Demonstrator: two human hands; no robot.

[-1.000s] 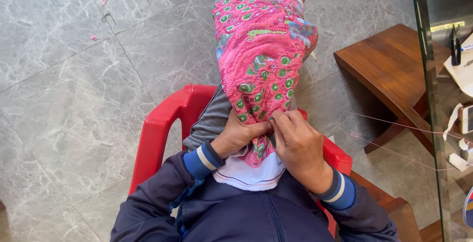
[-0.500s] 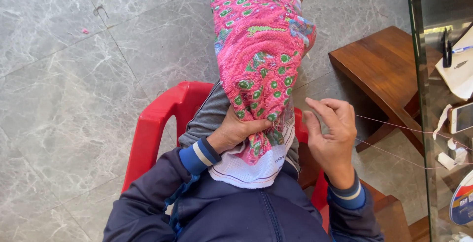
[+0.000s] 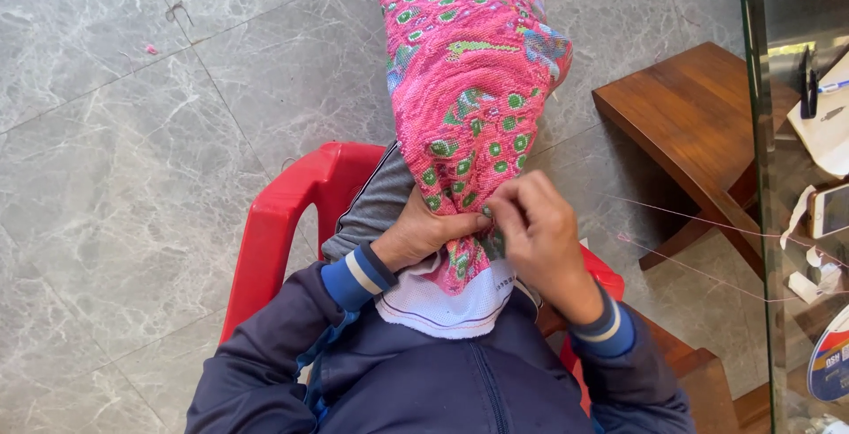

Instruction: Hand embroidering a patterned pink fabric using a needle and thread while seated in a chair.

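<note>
Pink cloth (image 3: 469, 89) with green dots lies over knee, above red chair (image 3: 292, 213). Left hand (image 3: 424, 235) grips cloth from below, fingers closed on it. Right hand (image 3: 539, 239) touches cloth beside left hand, fingers pinched tight at stitching; needle too small to see. Thin thread (image 3: 699, 217) runs off right toward glass desk (image 3: 796, 178). Wooden stool (image 3: 690, 125) on grey floor (image 3: 133, 133).

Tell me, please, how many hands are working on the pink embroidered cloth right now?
2. The left hand grips the pink embroidered cloth from the left side above the lap; the right hand pinches it from the right, fingertips against the fabric. No other person's hand shows.
</note>
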